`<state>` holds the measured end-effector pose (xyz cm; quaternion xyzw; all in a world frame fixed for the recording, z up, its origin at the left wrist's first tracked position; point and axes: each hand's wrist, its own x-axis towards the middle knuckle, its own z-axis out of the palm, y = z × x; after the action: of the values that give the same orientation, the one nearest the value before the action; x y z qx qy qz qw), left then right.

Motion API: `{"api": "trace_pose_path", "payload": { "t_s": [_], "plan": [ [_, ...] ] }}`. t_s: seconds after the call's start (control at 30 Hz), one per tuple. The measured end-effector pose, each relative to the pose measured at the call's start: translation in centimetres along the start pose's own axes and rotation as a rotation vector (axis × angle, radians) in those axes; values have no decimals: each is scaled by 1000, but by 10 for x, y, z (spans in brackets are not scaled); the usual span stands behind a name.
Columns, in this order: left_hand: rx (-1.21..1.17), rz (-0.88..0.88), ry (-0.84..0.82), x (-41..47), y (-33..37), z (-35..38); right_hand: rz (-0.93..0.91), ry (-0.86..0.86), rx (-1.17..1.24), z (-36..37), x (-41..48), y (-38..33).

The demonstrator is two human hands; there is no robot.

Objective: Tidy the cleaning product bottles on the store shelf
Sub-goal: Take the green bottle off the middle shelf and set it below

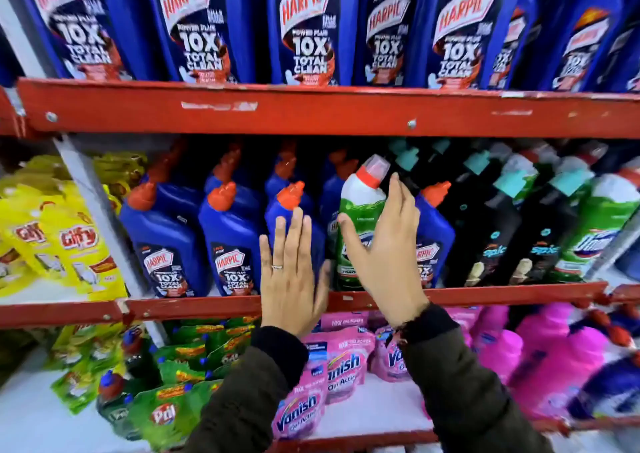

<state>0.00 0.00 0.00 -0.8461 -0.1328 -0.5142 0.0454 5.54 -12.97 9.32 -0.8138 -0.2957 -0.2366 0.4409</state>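
Observation:
On the middle shelf [194, 308], a green bottle [360, 203] with a white shoulder and red cap stands among blue Harpic bottles [228, 241]. My right hand [384, 258] wraps around it, thumb on its left side and fingers on its right. My left hand [291, 279] lies flat, fingers straight, against the front of a blue Harpic bottle [287, 206] just left of the green one. Another blue Harpic bottle [434, 230] stands to the right of the green one, partly hidden by my right hand.
Black bottles [485, 230] with teal caps and more green bottles [602, 224] fill the shelf's right. Large Harpic bottles [308, 29] line the shelf above. Yellow pouches [69, 241] lie at left. Below are pink Vanish pouches [343, 366], pink bottles [554, 355] and green pouches [194, 355].

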Motion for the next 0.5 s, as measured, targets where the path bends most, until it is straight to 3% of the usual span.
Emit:
{"api": "trace_pose_path", "payload": {
  "t_s": [0.1,0.23,0.5],
  "plan": [
    [53,-39,-1,-11,-4,20,25,46,-49,9,13,-2],
    [75,51,30,-24,-10,43,55,38,-86,18,19,1],
    [119,121,81,-35,-11,57,19,113,87,5,12,-2]
  ]
}}
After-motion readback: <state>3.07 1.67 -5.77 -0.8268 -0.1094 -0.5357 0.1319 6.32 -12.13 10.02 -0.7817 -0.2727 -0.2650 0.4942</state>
